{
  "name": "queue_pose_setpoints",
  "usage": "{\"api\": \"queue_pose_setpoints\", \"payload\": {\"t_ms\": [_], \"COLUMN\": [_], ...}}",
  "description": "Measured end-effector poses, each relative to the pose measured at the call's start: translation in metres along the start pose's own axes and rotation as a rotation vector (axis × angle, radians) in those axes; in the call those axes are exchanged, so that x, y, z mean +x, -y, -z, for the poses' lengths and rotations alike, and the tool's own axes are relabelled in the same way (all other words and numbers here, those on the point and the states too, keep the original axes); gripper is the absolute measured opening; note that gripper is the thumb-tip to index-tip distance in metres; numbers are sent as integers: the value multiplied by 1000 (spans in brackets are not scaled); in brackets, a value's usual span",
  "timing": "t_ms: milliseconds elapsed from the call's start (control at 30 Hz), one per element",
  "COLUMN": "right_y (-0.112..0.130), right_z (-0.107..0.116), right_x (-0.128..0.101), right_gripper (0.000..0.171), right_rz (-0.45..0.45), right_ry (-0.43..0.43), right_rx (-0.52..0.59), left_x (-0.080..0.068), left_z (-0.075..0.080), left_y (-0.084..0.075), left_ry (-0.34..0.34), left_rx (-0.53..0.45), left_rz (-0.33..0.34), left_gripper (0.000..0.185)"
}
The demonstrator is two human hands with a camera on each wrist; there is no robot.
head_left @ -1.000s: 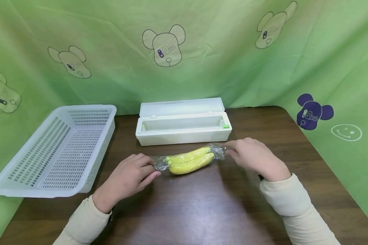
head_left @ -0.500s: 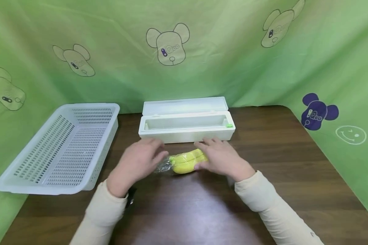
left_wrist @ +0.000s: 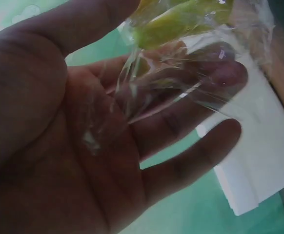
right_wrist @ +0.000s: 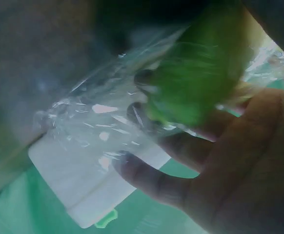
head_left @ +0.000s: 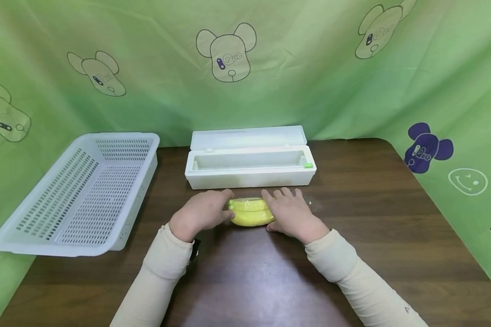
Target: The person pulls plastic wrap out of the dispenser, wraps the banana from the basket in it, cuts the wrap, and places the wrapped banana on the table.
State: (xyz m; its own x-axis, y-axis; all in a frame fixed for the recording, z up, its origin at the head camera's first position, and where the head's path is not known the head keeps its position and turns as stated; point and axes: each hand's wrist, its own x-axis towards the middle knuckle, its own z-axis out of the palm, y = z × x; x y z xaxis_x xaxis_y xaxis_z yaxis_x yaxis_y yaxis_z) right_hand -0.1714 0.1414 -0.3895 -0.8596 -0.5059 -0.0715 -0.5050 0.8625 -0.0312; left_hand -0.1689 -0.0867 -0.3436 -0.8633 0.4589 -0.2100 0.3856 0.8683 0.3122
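Note:
Yellow bananas [head_left: 249,212] wrapped in clear plastic film lie crosswise between my two hands. My left hand [head_left: 204,210] holds their left end, thumb on the near side and fingers on the far side. Loose film [left_wrist: 152,92] trails over its palm and spread fingers in the left wrist view. Across the right part of the bundle, my right hand [head_left: 292,215] grips with thumb in front and fingers behind. Film [right_wrist: 83,122] sticks out past those fingers in the right wrist view, where the bananas [right_wrist: 195,78] look green and blurred. The right end is hidden under that hand.
Just behind the bananas stands a long white box [head_left: 249,178] with its lid raised and a green piece [head_left: 308,165] at its right end. A white slotted basket [head_left: 53,250] sits at the left of the brown table [head_left: 245,281]. A green curtain [head_left: 294,81] hangs behind.
Both hands have moved inward from the twisted film ends onto the bananas themselves. The bundle, slanted before, now lies more level.

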Motion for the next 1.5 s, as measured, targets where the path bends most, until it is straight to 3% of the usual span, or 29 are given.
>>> {"api": "queue_pose_setpoints", "payload": {"t_ms": [200,300,400,500,600,700,867,967,1100,1333,1500], "right_y": [-6,-7,-9,-12,-15,-14,-8,-4,-1,2,4], "right_z": [-6,-7,-6,-3,1,5,12,16,18,20,22], "right_x": [3,4,5,4,3,3,3,1,-1,-3,-3], "right_gripper": [63,61,62,66,64,59,56,56,59,57,59], "right_rz": [5,14,35,59,79,95,140,156,173,227,259], "right_ry": [-40,-67,-121,-188,-252,-308,-402,-457,-514,-612,-664], "right_rx": [38,57,84,131,182,214,214,214,236,273,304], "left_x": [4,3,-2,-8,-15,-21,-21,-18,-15,-6,-3], "left_z": [-1,1,6,15,22,28,32,31,27,22,17], "left_y": [10,15,20,22,19,12,0,-1,3,2,-2], "left_ry": [10,-2,-59,-137,-243,-409,-725,-810,-826,-852,-770], "left_rx": [-48,-96,-145,-176,-175,-133,92,178,125,-79,-342], "left_rz": [-3,-16,-65,-126,-163,-233,-394,-393,-373,-444,-466], "left_gripper": [38,40,37,46,68,87,94,95,96,101,105]}}
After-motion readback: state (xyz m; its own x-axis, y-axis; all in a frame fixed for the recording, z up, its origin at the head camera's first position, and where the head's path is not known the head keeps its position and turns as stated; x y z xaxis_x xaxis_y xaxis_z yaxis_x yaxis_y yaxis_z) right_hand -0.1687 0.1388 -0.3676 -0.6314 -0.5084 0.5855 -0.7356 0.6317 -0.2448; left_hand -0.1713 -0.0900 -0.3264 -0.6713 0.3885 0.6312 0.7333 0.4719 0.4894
